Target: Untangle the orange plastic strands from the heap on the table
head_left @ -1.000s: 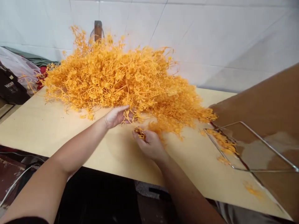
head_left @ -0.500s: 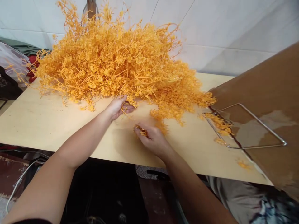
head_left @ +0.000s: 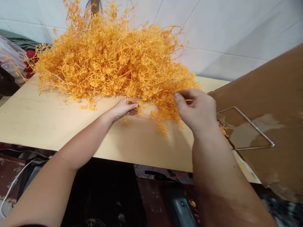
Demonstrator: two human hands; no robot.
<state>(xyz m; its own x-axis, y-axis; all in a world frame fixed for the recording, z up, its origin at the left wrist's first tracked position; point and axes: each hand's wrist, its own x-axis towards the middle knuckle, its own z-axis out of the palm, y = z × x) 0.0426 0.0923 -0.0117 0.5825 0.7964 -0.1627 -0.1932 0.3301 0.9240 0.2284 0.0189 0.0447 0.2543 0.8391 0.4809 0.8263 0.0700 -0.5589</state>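
**Two bare hands at the front of a bushy orange heap, one among its stems, one raised at its right end**

Left of the large, bushy heap of orange, thin-stemmed dried-looking sprigs (head_left: pixel 106 63) is a crumpled translucent plastic bag (head_left: pixel 11 58). The heap spreads over the back of a pale, flat wooden surface (head_left: pixel 146 148), with a brown upright post (head_left: pixel 95 6) behind its left half.

At the heap's front edge, near its middle, the left hand (head_left: pixel 123 108) is loosely closed, thumb above and fingers below, around a few loose orange stems (head_left: pixel 140 108). Separating thin stems by hand looks like the step under way, though that is a judgement.

The right hand (head_left: pixel 201 110) is raised in front of the heap's right end, fingers curled and thumb close to the forefinger. A strip of orange shows in the gap, but whether it is gripped or merely lies behind cannot be told. Any pull here would call for a fine pinch and a steady left hand, since the stems look tangled and likely to snag or snap.

Right of the heap, a bent silvery wire frame (head_left: pixel 252 123) stands out in front of a large brown cardboard panel (head_left: pixel 279 82), with small orange scraps (head_left: pixel 223 128) beside its left end.
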